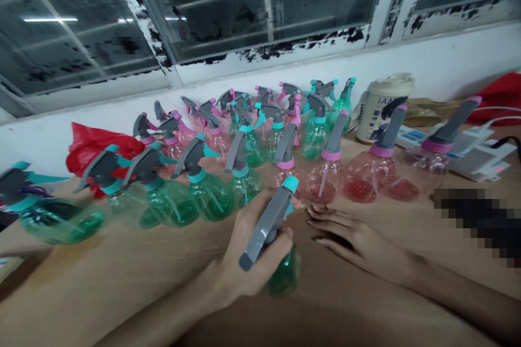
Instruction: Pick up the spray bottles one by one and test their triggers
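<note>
Head view, biggest first: what's at the back?
– Windows [264, 5], dark glass, frames flaking paint, far beyond the left hand [252, 249] and right hand [360, 236]. White wall [443, 59] below them.
– Next size down?
– Brown table [171, 265], beneath and around both hands.
– On it?
– Spray bottles, front row just past the hands: green bottles [211, 198] with teal collars run off leftward from the left hand, pink bottles [370, 176] with pink collars stand beyond the right. More of both crowd behind, mixed.
– Other stuff, quick.
– Red plastic bag [97, 143], well off to the left hand's left, behind front-row greens. White boxes [480, 154] with cables, off to the right hand's right, too blurred to name. Cream tub [385, 114], lettered, well beyond that same hand.
– Hands?
– Left's clamped round the neck of one green spray bottle [285, 274]. Right's apart, spread, just right of that bottle; can't tell if it touches the table.
– Smallest?
– Held bottle's parts: grey spray head [266, 227] above the left hand's grip, teal nozzle [290, 184] at its far end, aimed away from the wrist, teal trigger [290, 209] peeking out below.
</note>
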